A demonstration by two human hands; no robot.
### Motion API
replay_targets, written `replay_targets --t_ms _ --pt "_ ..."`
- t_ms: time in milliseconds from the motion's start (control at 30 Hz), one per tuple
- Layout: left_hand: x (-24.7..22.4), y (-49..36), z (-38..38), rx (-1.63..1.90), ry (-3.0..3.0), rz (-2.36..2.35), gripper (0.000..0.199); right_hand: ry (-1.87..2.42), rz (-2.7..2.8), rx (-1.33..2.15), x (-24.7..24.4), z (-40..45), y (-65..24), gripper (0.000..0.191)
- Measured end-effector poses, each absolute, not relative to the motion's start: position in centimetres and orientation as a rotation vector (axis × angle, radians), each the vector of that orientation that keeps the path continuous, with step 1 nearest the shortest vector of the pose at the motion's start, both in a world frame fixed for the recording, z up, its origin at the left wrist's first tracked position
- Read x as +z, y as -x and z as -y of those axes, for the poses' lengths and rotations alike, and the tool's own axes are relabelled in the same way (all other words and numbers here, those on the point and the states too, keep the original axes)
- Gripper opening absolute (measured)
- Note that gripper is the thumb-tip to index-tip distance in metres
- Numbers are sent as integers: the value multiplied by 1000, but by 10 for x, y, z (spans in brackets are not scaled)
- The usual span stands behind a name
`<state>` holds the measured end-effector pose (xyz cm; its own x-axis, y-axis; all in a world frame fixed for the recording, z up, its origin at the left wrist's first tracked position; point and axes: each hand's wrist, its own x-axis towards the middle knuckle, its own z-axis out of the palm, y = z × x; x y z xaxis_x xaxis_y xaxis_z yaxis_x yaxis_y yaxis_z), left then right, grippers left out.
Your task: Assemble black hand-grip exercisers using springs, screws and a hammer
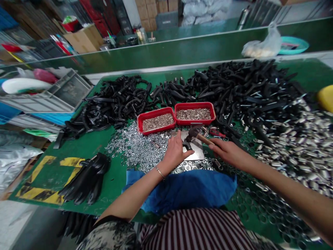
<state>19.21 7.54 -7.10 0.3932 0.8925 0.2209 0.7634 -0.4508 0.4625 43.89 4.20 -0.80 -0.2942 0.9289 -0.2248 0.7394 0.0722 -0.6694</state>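
Observation:
My right hand (225, 150) is closed round the wooden handle of a hammer (203, 139). The dark hammer head is over a flat metal plate (197, 152), close to my left hand. My left hand (177, 150) grips a black curved part (187, 146) on that plate, thumb and fingers around it; much of the part is hidden. Just behind the plate stand two red trays, the left tray (140, 126) and the right tray (213, 114), both filled with small metal pieces. A red-handled tool (217, 133) lies right of the hammer head.
Loose washers (135, 147) spread left of the plate. Black curved parts are heaped at the back left (117, 97) and back right (234, 83). Metal sleeves (299, 149) cover the right side. Several black parts (88, 177) lie stacked near yellow floor-style tape (39, 192).

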Motion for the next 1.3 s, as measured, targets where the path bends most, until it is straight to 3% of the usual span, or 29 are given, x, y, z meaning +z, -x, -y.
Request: replay_targets --t_ms 100,233,367,533,567,700,800,967,1033,1100,1300 --pt "-75 -193 -75 680 -2367 -1443 118 1672 1940 1053 -3 -38 -438 44" --pt "-78 -193 -75 725 -2331 -1438 117 1635 2125 811 -5 -30 -430 40" --pt "-69 -190 -74 711 -2320 -1388 108 1692 2174 919 -26 -40 -442 42" --pt "-44 -193 -51 874 -2055 -1444 87 1618 1988 421 -26 -51 -447 47" --pt "-41 -198 -44 944 -2030 -1464 87 1584 1927 498 -22 -50 -440 45" --pt "-38 -215 -22 1086 -2267 -1319 93 1384 1479 1334 -16 -41 -402 44" --pt "-31 -211 -29 978 -2385 -1086 88 1311 1252 1418 -24 -36 -390 41" --pt "2 -168 -135 972 -2355 -1315 40 1284 1255 1285 -28 -38 -391 45" --pt "9 -152 -200 900 -2357 -1595 36 1233 1185 1417 -30 -43 -385 50" --pt "9 -141 -260 432 -2507 -1775 37 1180 1086 1529 -35 -47 -375 47" --pt "-9 -135 -353 -67 -2702 -1497 27 946 638 1755 -57 -50 -359 44"
